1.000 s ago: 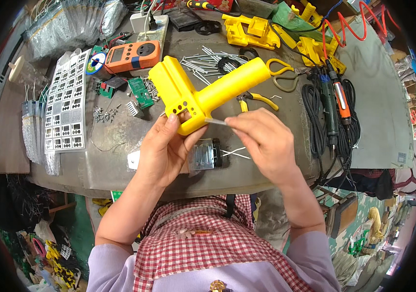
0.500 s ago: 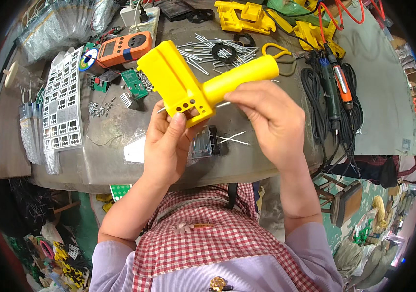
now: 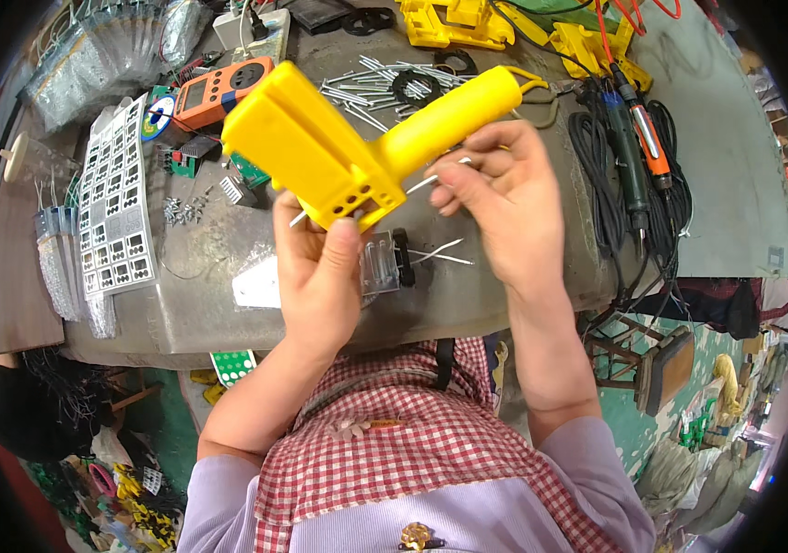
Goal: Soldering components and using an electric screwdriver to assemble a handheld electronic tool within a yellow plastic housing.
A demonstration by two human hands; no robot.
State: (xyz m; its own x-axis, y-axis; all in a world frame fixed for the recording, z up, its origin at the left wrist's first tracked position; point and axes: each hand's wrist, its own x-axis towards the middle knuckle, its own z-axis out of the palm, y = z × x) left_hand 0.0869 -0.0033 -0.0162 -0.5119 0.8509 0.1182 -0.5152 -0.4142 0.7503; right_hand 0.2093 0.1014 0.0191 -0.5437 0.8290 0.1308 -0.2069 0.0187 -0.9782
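Note:
My left hand (image 3: 320, 286) grips a yellow plastic tool housing (image 3: 306, 138) by its lower end, thumb beside a row of small round holes. The housing's round handle (image 3: 454, 115) points up to the right. My right hand (image 3: 518, 198) is just below that handle, thumb and fingers pinching a thin pale metal rod (image 3: 424, 183). This rod runs from the housing's underside to my fingertips. Another pale rod end (image 3: 298, 219) sticks out beside my left fingers; whether it is the same rod is hidden.
Behind the housing lies a pile of metal rods (image 3: 357, 92) with black rings. An orange meter (image 3: 219, 94), circuit boards, screws (image 3: 186, 210) and a sticker sheet (image 3: 117, 198) are at left. Corded electric screwdrivers (image 3: 629, 166) lie at right, yellow housings (image 3: 454, 23) at the back.
The housing has moved up and to the left in my left hand. My right hand has risen slightly, its fingers have shifted, and more of the rod shows at them.

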